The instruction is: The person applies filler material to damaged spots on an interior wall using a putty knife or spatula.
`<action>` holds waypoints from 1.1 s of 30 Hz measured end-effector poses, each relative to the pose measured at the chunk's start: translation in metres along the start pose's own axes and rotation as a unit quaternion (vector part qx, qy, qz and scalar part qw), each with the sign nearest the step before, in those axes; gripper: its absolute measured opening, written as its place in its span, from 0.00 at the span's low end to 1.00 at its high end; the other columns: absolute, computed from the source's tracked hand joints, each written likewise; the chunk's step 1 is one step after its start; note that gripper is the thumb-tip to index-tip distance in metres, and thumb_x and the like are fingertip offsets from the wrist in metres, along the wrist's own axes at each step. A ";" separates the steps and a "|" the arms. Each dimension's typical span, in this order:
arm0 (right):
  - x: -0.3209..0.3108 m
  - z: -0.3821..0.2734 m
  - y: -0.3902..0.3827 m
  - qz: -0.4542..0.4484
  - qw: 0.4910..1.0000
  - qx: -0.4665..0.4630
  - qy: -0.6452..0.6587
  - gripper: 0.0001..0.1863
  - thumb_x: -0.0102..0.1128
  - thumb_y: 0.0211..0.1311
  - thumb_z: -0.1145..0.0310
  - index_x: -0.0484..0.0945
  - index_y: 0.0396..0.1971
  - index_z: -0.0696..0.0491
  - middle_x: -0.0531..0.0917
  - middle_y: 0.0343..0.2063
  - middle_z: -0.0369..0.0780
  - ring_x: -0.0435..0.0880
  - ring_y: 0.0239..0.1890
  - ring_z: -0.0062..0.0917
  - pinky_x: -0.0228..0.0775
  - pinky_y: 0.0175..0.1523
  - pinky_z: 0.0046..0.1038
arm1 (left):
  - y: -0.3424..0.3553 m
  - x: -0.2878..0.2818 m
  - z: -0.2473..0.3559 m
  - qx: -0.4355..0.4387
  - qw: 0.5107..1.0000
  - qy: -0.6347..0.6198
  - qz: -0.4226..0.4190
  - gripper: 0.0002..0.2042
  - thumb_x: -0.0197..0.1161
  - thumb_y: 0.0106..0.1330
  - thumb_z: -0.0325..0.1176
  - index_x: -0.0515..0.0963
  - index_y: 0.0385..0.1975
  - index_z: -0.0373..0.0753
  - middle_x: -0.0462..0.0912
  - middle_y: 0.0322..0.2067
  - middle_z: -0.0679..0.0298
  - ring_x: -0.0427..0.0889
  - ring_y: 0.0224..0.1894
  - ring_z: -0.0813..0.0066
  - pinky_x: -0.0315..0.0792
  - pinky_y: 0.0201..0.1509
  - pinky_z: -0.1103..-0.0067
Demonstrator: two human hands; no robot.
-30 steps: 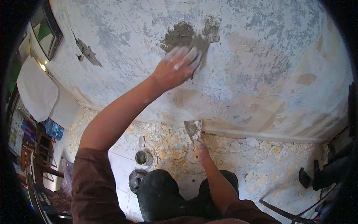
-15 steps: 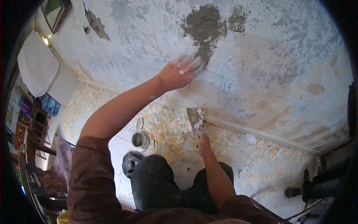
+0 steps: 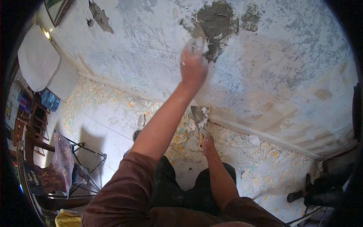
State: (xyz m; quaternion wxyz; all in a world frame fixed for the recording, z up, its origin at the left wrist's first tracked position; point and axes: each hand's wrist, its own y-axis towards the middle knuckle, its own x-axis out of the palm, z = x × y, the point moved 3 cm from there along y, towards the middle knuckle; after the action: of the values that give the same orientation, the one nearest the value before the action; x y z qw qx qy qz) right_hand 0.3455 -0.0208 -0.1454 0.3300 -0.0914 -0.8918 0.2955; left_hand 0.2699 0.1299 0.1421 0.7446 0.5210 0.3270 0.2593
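Note:
My left hand [image 3: 194, 65] is raised to the wall, its fingers closed round a small putty knife [image 3: 199, 32] smeared with grey-white paste. That blade lies at the left edge of a wet dark grey mortar patch [image 3: 219, 22]. Motion blurs the fingers a little. Lower down, in front of my knees, my right hand [image 3: 207, 143] grips the pale handle of a wider putty knife [image 3: 200, 116]. Its broad blade points toward the wall and carries grey and white mortar. A smaller dark patch [image 3: 250, 17] sits right of the main one.
Paint flakes and plaster chips [image 3: 261, 166] litter the floor along the wall base. A dark container [image 3: 136, 134] is partly hidden behind my left forearm. At left stand a folding chair [image 3: 64, 162] and a blue water jug [image 3: 50, 100]. A chipped hole [image 3: 101, 17] marks the wall's upper left.
My left hand has moved up from the patch's lower tip to its left edge, wrist now turned upward. The forearm has swung right, covering the container. My right hand stays nearly still.

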 end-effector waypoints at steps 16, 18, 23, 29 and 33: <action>-0.036 0.020 0.037 0.059 0.994 0.027 -0.087 0.17 0.41 0.65 0.54 0.73 0.47 0.44 0.77 0.37 0.34 0.77 0.33 0.26 0.71 0.35 0.35 | 0.039 -0.021 -0.031 -0.060 0.992 -0.034 0.105 0.10 0.54 0.57 0.25 0.78 0.37 0.33 0.78 0.32 0.49 0.77 0.36 0.50 0.70 0.40 0.66; -0.036 0.021 0.041 0.038 0.995 -0.002 -0.095 0.22 0.39 0.68 0.55 0.68 0.55 0.50 0.73 0.43 0.39 0.72 0.37 0.28 0.68 0.39 0.35 | 0.018 -0.007 -0.005 -0.028 0.998 -0.060 0.022 0.13 0.52 0.55 0.21 0.77 0.41 0.33 0.78 0.37 0.50 0.78 0.40 0.53 0.71 0.46 0.69; -0.058 0.032 0.059 0.001 0.997 -0.053 -0.054 0.20 0.37 0.68 0.57 0.69 0.54 0.50 0.76 0.41 0.38 0.76 0.35 0.27 0.71 0.36 0.31 | -0.003 -0.016 0.038 -0.044 0.989 -0.143 0.002 0.13 0.53 0.55 0.19 0.79 0.40 0.35 0.79 0.38 0.50 0.78 0.41 0.54 0.71 0.47 0.72; -0.014 0.009 0.015 -0.030 0.998 -0.042 0.025 0.20 0.35 0.69 0.60 0.65 0.58 0.49 0.78 0.41 0.38 0.78 0.33 0.26 0.74 0.33 0.30 | 0.071 -0.044 -0.036 -0.118 0.987 0.000 0.112 0.07 0.56 0.58 0.25 0.76 0.35 0.31 0.76 0.29 0.50 0.75 0.35 0.50 0.67 0.40 0.66; -0.020 0.010 0.020 -0.051 0.997 -0.036 0.034 0.19 0.35 0.69 0.63 0.65 0.58 0.47 0.78 0.38 0.37 0.78 0.31 0.25 0.75 0.32 0.29 | 0.053 -0.026 -0.020 -0.052 0.995 -0.018 0.080 0.12 0.57 0.57 0.25 0.77 0.40 0.33 0.77 0.30 0.51 0.76 0.37 0.51 0.69 0.40 0.66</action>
State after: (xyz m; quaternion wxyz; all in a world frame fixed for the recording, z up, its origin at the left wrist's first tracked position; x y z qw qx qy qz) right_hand 0.3543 -0.0166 -0.1737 0.3716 -0.0676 -0.8936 0.2426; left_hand 0.2352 0.1404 0.1926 0.7534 0.5103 0.2572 0.3254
